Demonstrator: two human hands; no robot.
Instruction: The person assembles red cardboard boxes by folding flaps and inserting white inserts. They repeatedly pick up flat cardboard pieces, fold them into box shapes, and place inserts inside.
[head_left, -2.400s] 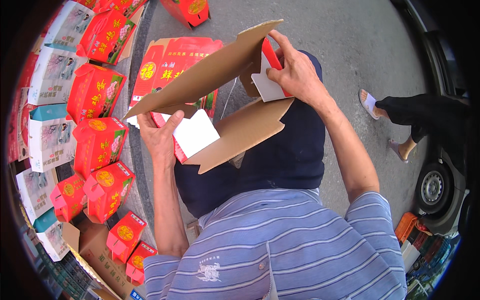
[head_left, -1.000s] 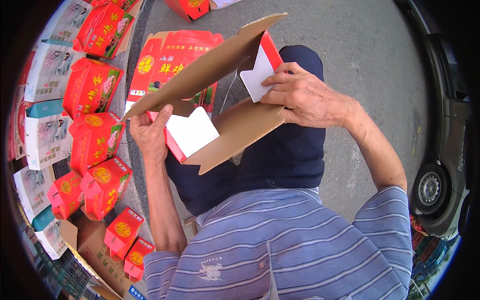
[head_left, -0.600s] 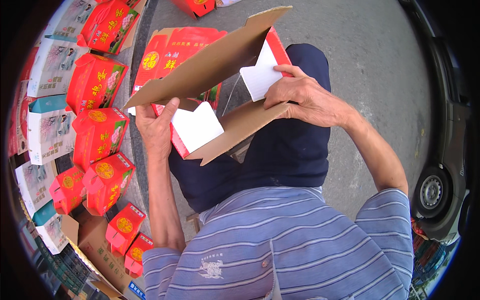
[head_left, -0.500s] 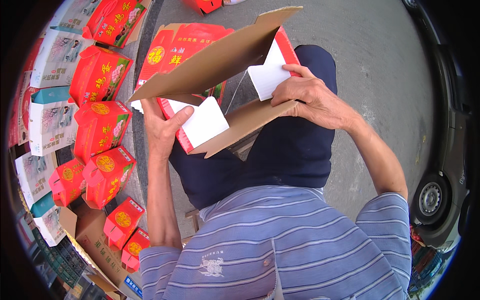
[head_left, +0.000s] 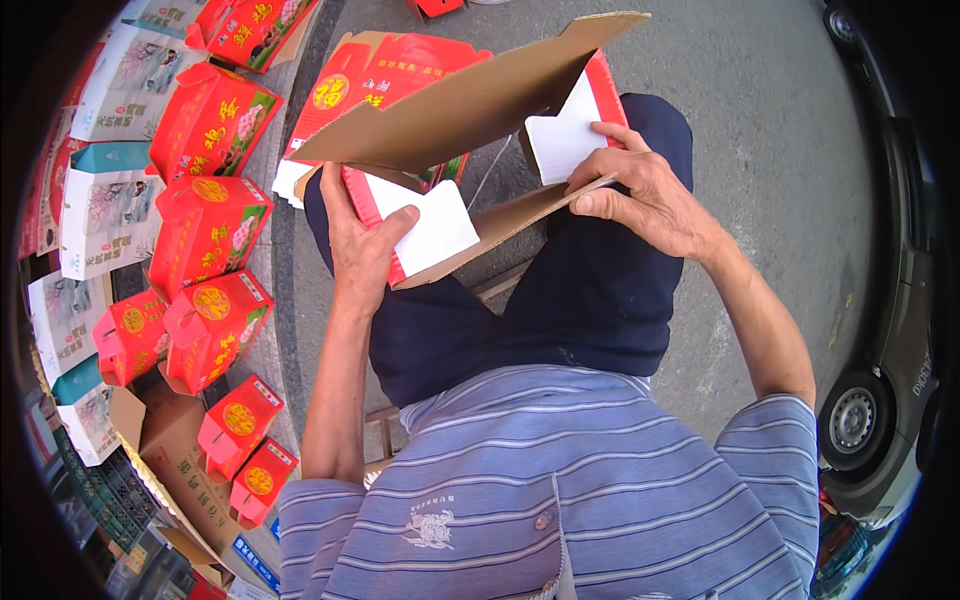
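A half-folded cardboard carton point(head_left: 470, 115), brown inside and red outside, is held above my lap. Its tall far panel leans up, and the near brown panel point(head_left: 515, 225) slants below it. White end flaps point(head_left: 435, 228) point inward at both ends. My left hand point(head_left: 362, 240) is closed around the left end, its thumb pressing on the white flap there. At the right end, my right hand point(head_left: 645, 195) grips the carton, thumb on the near panel's corner and fingers by the right white flap point(head_left: 565, 140). Its fingertips are partly hidden.
Flat red cartons point(head_left: 410, 65) lie just beyond the held one. Folded red gift boxes point(head_left: 210, 230) and white ones point(head_left: 110, 220) stand in rows at left. An open brown box point(head_left: 190, 470) is at lower left. A parked vehicle point(head_left: 890, 330) stands on the right.
The carton and both hands sit a little farther right and up in view. The near panel's right end is tilted up more, with my right thumb now visible on it. The surroundings have shifted too.
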